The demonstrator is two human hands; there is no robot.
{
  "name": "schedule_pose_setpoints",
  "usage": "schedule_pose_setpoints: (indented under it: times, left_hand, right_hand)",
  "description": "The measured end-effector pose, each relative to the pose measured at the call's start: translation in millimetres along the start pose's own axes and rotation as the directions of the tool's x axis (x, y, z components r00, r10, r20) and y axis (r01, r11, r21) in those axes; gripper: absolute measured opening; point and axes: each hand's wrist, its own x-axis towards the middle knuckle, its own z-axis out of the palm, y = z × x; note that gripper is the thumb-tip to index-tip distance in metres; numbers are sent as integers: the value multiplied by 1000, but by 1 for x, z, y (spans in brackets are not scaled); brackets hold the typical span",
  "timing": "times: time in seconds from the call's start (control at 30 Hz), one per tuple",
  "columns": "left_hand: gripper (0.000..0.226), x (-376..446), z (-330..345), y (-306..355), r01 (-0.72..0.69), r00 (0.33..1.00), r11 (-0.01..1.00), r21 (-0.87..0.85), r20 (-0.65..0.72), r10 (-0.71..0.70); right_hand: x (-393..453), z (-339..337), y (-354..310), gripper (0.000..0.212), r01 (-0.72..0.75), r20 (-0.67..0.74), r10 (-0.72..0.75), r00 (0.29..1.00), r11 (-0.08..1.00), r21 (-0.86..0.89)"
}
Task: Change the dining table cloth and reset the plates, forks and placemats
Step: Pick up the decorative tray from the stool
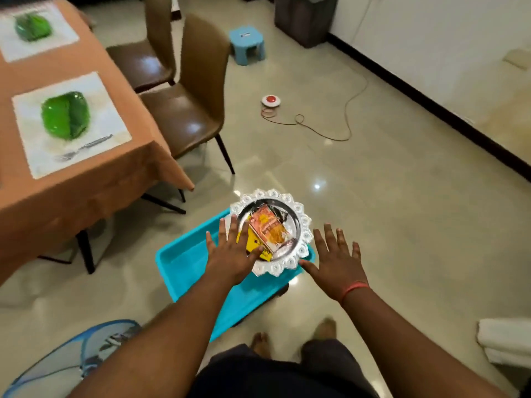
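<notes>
Both hands spread wide, holding nothing. Silver tray on blue tub sits between them: left hand over near rim, right hand just beside. Left nearer.

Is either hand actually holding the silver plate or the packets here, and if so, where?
Nothing is gripped. Both hands are spread open: the left hand over the silver plate and its packets, the right hand beside the rim.
</notes>
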Motion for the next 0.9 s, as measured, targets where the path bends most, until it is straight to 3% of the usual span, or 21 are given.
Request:
schedule_pose_setpoints:
  times: [0.1,0.2,0.3,0.37,0.47,0.53,0.67,0.83,0.9]
  left_hand:
    - [79,35,0,-5,244,968,936,-253,127,-217]
    - [77,58,5,-8,444,895,748,-493,287,-342]
    - [74,70,5,-1,560,827,541,-627,381,-414]
    - [63,75,3,5,578,798,427,-695,372,-474]
    - [58,90,4,15,656,678,213,-724,441,-588]
    - [61,95,8,23,702,589,79,-708,514,-623]
    - [56,101,21,33,698,476,-154,-699,614,-630]
    - [9,103,38,35,591,455,-387,-708,689,-564]
    - [9,103,38,33,549,445,-451,-704,703,-555]
  right_hand:
    - [68,-14,5,85,58,68,-58,996,998,12]
    - [125,-15,8,84,133,171,-134,976,991,18]
    - [182,-17,14,82,222,325,-230,917,973,63]
    - [214,-17,15,81,231,405,-265,875,964,132]
    - [257,-14,18,78,187,461,-302,834,942,278]
    - [277,-9,17,71,114,478,-300,826,918,379]
    - [287,0,13,44,-46,493,-222,841,879,474]
    - [298,10,16,52,-109,553,-140,822,912,394]
    - [304,10,19,50,-71,604,-152,782,942,329]
